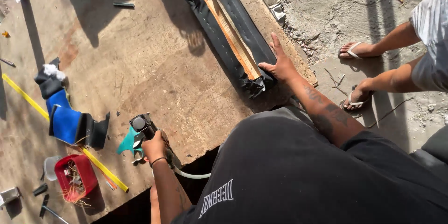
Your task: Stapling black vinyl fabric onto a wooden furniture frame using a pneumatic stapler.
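Your right hand (280,65) lies flat, fingers (276,43) spread, on the near end of the long wooden slat wrapped in black fabric (228,30), which stretches away from those fingers across the plywood tabletop (140,56). Your left hand (154,147) has its fingers curled tight around a black pneumatic stapler (144,128) with a pale air hose (193,175) trailing behind your wrist. Beyond the left fingers lie a teal scrap (127,142), a blue-and-black padded piece (67,121), a yellow measuring tape (28,98) and a red tray of staples (74,177).
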